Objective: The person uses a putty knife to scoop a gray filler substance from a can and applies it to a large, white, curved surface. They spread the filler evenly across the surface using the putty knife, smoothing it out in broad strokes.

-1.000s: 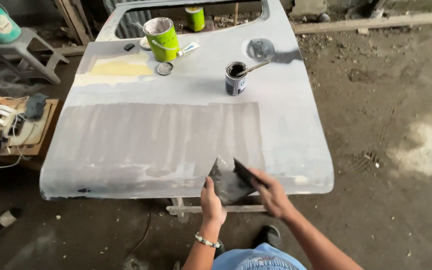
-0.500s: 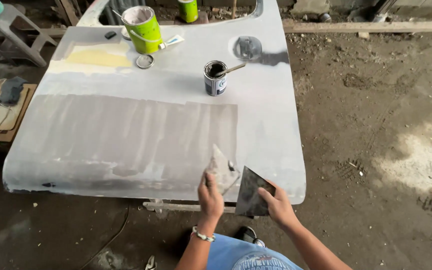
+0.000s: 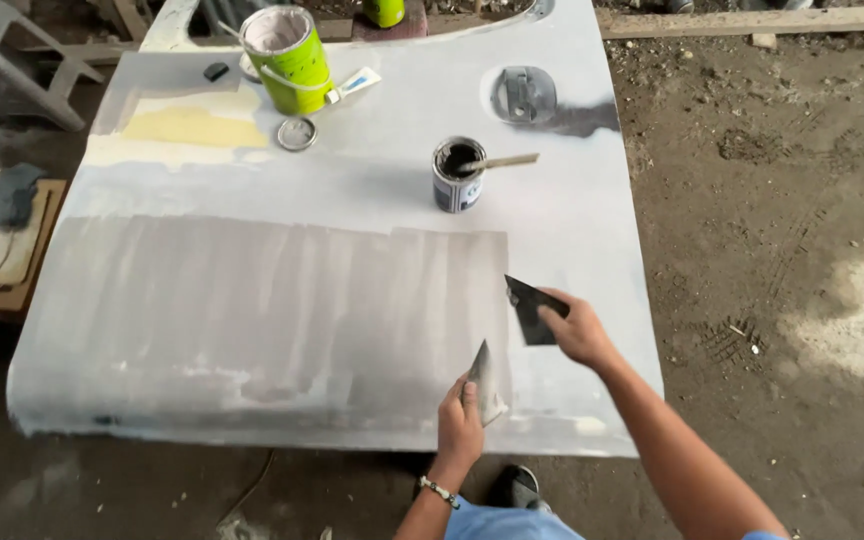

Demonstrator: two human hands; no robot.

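The left hand's grip [image 3: 460, 425] is clamping a pale putty blade [image 3: 484, 385] at the grey panel's [image 3: 252, 300] near edge; the right hand's grip [image 3: 574, 330] is pinching a dark spreader [image 3: 530, 308] near the panel's right edge, beneath the small tin [image 3: 458, 175].

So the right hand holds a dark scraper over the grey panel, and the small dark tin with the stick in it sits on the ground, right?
Not quite. The head view shows the small dark tin on the grey panel, not the ground. The right hand does hold the dark scraper.
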